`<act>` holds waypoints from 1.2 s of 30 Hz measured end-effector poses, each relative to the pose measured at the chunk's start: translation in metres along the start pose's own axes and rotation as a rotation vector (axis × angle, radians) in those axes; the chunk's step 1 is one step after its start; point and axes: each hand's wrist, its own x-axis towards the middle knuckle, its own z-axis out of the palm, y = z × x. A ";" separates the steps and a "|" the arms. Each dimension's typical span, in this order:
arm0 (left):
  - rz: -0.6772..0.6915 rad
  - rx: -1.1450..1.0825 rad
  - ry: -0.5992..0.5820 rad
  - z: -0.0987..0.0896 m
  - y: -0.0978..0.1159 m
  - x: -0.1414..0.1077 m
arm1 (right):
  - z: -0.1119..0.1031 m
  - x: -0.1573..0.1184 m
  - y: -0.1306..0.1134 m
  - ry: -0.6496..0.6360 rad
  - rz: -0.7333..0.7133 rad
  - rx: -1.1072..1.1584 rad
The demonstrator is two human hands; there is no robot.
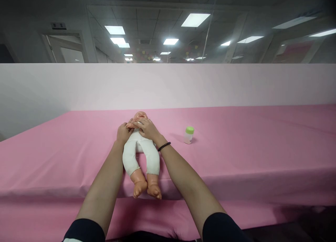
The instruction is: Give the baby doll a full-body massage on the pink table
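Baby doll [140, 154] lies face-up on a pink cloth [236, 158] with its head just beyond both hands; left hand [124, 132] grips its side, fingers curled; right hand [148, 128] holds its chest, fingers spread; green-capped bottle [189, 135] stands near the right hand, on its outer side

Bare forearms [101, 189] reaching forward, left hand [124, 132] and right hand [148, 128] angled inward, fingers [139, 123] curled

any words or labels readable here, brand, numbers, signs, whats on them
Small bottle with a green cap: a faint label on its side, too small and blurred to read.
Small dark door sign: too small and dim to read.
No other text is visible.
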 end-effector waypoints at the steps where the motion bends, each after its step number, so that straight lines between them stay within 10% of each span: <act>1: 0.014 0.025 -0.007 0.000 0.000 0.000 | 0.001 0.000 0.000 -0.003 0.006 -0.002; 36: 0.087 0.256 0.002 0.001 0.000 0.001 | 0.000 0.000 -0.011 0.047 0.290 -0.121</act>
